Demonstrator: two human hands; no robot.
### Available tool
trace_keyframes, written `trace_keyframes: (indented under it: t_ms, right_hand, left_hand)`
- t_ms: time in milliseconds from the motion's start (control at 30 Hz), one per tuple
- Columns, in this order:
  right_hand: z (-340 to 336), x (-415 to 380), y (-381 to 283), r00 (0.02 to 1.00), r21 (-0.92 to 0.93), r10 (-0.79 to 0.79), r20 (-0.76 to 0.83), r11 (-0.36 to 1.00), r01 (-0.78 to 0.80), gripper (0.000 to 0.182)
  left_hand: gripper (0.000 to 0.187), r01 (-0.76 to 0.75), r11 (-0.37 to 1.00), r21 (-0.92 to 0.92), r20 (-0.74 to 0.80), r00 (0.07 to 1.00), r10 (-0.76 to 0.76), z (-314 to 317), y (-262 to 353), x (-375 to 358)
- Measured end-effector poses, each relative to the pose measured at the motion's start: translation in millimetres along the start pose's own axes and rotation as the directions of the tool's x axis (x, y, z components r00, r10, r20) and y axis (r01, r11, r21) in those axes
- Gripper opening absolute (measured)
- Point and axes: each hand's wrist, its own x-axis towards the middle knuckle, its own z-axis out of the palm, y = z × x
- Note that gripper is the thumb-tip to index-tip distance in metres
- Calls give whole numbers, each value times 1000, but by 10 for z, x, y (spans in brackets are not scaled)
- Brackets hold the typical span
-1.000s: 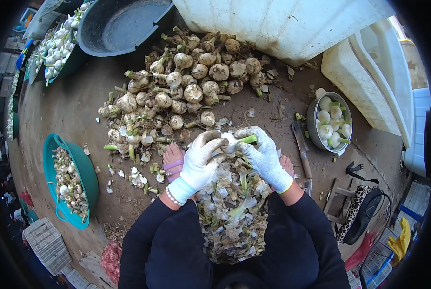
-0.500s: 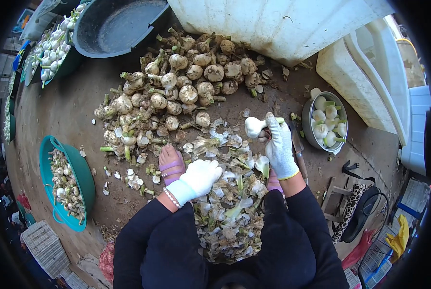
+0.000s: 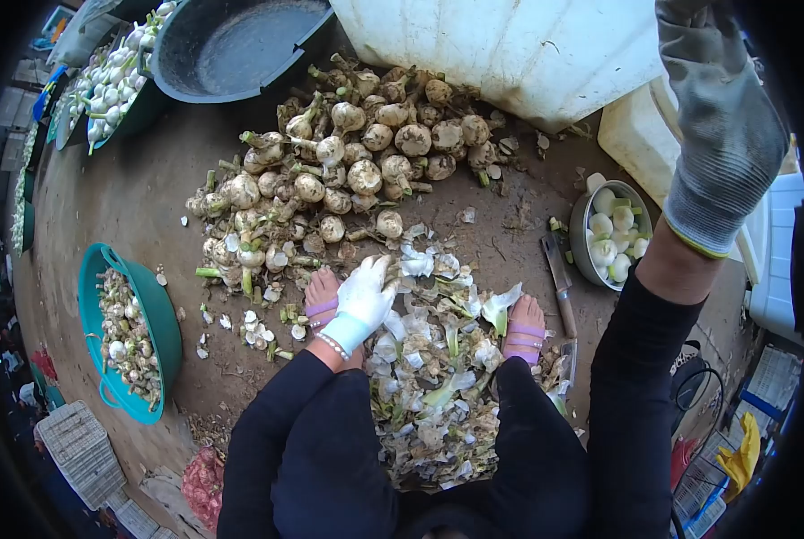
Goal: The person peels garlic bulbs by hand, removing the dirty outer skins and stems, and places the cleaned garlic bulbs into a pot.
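Observation:
My left hand (image 3: 366, 295), in a white glove, hovers over the near edge of a heap of dirty garlic bulbs (image 3: 364, 177). Its fingers are loosely bent, the thumb stands apart, and no object shows in them. Raised high at the upper right, close to the camera, is my gloved right hand (image 3: 721, 117). Its fingertips run past the top of the view, so whether it holds anything is hidden. Between my feet lie loose garlic skins (image 3: 429, 395). A metal pot (image 3: 580, 235) with peeled white bulbs (image 3: 610, 235) stands to the right.
A knife (image 3: 561, 286) lies on the ground beside the pot. At the left stands a teal basket (image 3: 164, 332) with small garlic pieces. A dark basin (image 3: 173, 67), a tub of white garlic (image 3: 114, 94) and a large white container (image 3: 501, 54) are at the back.
My right hand has risen from beside the pot to the upper right; the white garlic bulb it held is out of sight. My left hand has moved forward and its fingers have loosened.

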Motion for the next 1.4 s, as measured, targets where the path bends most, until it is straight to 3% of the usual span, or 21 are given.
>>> trace_keyframes:
  t_ms: [33, 67, 133, 200, 233, 300, 367, 433, 467, 567, 633, 700, 767, 800, 867, 933, 1000, 1033, 1100, 1167, 1400]
  right_hand:
    - [43, 72, -138, 956, 183, 63, 285, 976, -118, 53]
    - [51, 71, -87, 954, 174, 65, 292, 977, -120, 53]
    - [-58, -86, 282, 976, -218, -202, -82, 959, 180, 45]
    - [-211, -484, 858, 947, -176, 42, -319, 979, -103, 32]
    - [-250, -687, 1105, 873, -206, 132, -470, 945, -254, 32]
    - [-325, -1156, 1461, 758, -147, 353, -548, 852, -503, 31]
    - [-414, -1536, 1650, 661, -114, 507, -553, 740, -663, 33]
    - [-516, -1846, 1815, 652, -124, 540, -533, 713, -691, 37]
    - [-507, -1924, 1824, 667, -145, 531, -523, 715, -684, 37]
    - [-453, -2015, 1890, 670, -128, 513, -537, 735, -666, 38]
    - [-509, -2016, 1906, 660, -236, 572, -487, 642, -730, 38]
    - [-507, -2003, 1987, 610, -177, 606, -511, 620, -764, 35]
    - [-505, -1967, 2082, 819, -599, 361, -446, 560, -572, 32]
    - [-416, -1926, 1977, 708, -451, 438, -554, 558, -697, 30]
    - [-527, -2002, 1992, 703, -480, 388, -596, 530, -699, 30]
    - [-673, -2062, 2050, 707, -562, 304, -639, 443, -698, 31]
    - [-693, -2111, 2078, 703, -537, 329, -631, 470, -701, 32]
    - [-673, -2123, 2086, 695, -507, 355, -625, 493, -707, 32]
    - [-620, -2112, 2138, 751, -527, 278, -598, 569, -631, 31]
    - [-573, -2055, 2090, 682, -426, 327, -654, 586, -689, 28]
    - [-499, -1985, 2055, 667, -426, 346, -660, 559, -712, 23]
  left_hand:
    - [43, -70, 998, 6, -119, 990, 70, 54, -67, 108]
    - [43, -93, 992, 80, -138, 985, 103, 42, -75, 233]
    - [47, -147, 961, 235, -137, 974, 182, 39, -117, 506]
    - [54, -221, 901, 373, -53, 965, 258, 11, -118, 693]
    - [57, -290, 841, 457, 16, 948, 318, 36, -170, 788]
    - [61, -392, 722, 571, 272, 919, 285, -31, -165, 955]
    - [53, -422, 705, 569, 325, 904, 279, -80, -96, 1084]
    - [43, -203, 840, 503, 317, 948, 39, -193, 66, 1058]
    - [39, -73, 903, 423, 170, 985, 0, -221, 106, 977]
    - [57, 231, 965, 126, 47, 970, -239, -357, 188, 806]
    - [62, 167, 972, -163, 20, 986, -166, -291, 82, 653]
    - [47, 172, 747, -642, 68, 983, -168, 46, -119, 582]
    - [51, 340, 458, -822, 256, 937, -236, -119, 159, 473]
    - [51, 343, 457, -821, 261, 936, -235, -191, 227, 413]
    - [64, 330, 99, -939, 327, 944, -42, -274, 307, 314]
    - [69, 226, 204, -953, 222, 974, -43, -204, 334, 241]
    - [71, 49, 408, -912, 42, 999, -27, -156, 380, 201]
    - [71, 49, 409, -911, 41, 999, -28, -182, 387, 184]
    - [66, -268, 883, -385, -281, 946, 164, -246, 409, 149]
    - [61, -293, 871, -395, -319, 933, 168, -263, 427, 123]
    - [64, -318, 915, -249, -363, 906, 216, -267, 410, 68]
